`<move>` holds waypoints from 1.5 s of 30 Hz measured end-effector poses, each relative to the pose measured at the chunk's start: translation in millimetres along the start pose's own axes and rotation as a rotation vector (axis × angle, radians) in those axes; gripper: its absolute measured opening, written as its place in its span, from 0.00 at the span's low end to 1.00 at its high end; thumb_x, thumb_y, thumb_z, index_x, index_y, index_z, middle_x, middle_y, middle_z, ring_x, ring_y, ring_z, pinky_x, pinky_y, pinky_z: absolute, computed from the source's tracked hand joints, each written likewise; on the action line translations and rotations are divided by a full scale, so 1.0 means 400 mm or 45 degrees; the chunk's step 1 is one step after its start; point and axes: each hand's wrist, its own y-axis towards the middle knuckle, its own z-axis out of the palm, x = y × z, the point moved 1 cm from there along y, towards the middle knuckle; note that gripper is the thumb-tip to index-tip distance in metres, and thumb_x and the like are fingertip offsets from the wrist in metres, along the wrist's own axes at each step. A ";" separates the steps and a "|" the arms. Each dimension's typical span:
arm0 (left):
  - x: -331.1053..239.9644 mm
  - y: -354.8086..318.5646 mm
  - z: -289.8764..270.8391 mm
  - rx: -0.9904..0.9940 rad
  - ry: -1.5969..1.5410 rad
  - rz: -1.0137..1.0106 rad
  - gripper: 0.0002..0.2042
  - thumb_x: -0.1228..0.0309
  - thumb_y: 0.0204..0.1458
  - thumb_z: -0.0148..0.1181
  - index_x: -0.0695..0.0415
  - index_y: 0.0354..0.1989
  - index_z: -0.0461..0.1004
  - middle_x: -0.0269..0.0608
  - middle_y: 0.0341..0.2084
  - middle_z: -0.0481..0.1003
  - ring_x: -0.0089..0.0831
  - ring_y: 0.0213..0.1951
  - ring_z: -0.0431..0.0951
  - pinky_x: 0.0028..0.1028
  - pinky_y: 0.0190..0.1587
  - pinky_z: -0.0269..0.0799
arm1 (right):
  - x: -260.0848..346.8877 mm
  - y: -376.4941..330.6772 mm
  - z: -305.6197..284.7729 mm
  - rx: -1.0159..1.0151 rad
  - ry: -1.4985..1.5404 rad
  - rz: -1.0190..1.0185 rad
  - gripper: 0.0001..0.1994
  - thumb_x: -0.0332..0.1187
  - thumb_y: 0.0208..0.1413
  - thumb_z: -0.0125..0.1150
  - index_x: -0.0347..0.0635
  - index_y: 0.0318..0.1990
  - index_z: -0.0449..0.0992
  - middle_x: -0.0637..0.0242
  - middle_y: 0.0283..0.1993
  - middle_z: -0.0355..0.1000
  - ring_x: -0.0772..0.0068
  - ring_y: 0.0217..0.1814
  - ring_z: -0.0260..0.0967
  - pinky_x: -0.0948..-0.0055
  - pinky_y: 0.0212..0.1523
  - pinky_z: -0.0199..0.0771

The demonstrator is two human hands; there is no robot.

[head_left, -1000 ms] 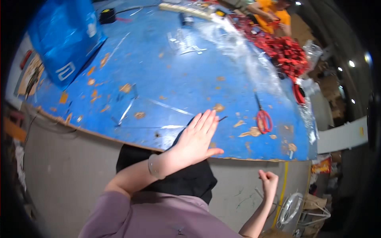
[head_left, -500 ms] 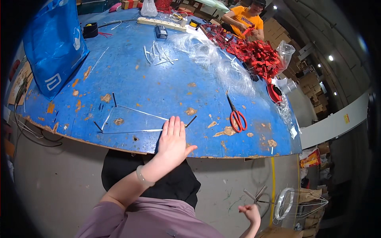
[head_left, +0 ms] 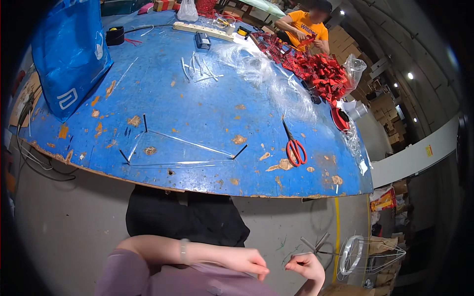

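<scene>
My left hand [head_left: 247, 260] is in front of my body, below the table edge, its fingers pressed together. A short gap to the right, my right hand [head_left: 307, 267] is closed in a pinch, pointing toward the left one. Whatever is between the fingers of either hand is too fine to make out. On the blue table [head_left: 197, 118], a shiny clear strand [head_left: 187, 142] runs in a triangle around three dark upright pegs, a back left peg [head_left: 145, 123], a front left peg [head_left: 125, 157] and a right peg [head_left: 240, 151]. Red-handled scissors [head_left: 295, 148] lie to their right.
A blue bag [head_left: 69, 59] stands at the left. Clear loose strands [head_left: 276, 79], white strips [head_left: 200, 69] and a pile of red ribbon bows [head_left: 323, 74] lie farther back. A person in orange [head_left: 308, 27] handles red ribbon. A wire reel [head_left: 351, 255] stands on the floor at right.
My left hand has left the strand by the right peg and come back toward my body, its spread fingers now closed. My right hand has turned toward it.
</scene>
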 end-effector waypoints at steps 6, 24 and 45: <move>-0.107 -0.353 -0.103 -0.474 -0.179 -0.042 0.11 0.72 0.49 0.47 0.65 0.21 0.72 0.38 0.19 0.72 0.21 0.22 0.68 0.18 0.27 0.61 | -0.017 0.051 -0.082 -0.034 0.178 -0.008 0.07 0.32 0.47 0.60 0.37 0.27 0.76 0.71 0.21 0.68 0.85 0.25 0.59 0.83 0.25 0.59; -0.046 -0.617 -0.193 -0.885 -0.007 1.162 0.15 0.71 0.47 0.51 0.67 0.12 0.69 0.42 0.05 0.66 0.29 0.07 0.62 0.26 0.11 0.55 | 0.060 0.163 -0.123 -0.045 0.132 0.012 0.07 0.30 0.46 0.60 0.33 0.29 0.76 0.68 0.22 0.70 0.83 0.25 0.62 0.82 0.25 0.60; -0.179 -0.819 -0.324 -1.530 -0.663 1.523 0.11 0.66 0.58 0.37 0.58 0.29 0.63 0.28 0.12 0.48 0.16 0.13 0.46 0.16 0.12 0.43 | 0.487 0.540 -0.196 -0.304 0.087 -0.724 0.10 0.33 0.48 0.56 0.32 0.26 0.74 0.74 0.12 0.58 0.86 0.12 0.49 0.82 0.13 0.46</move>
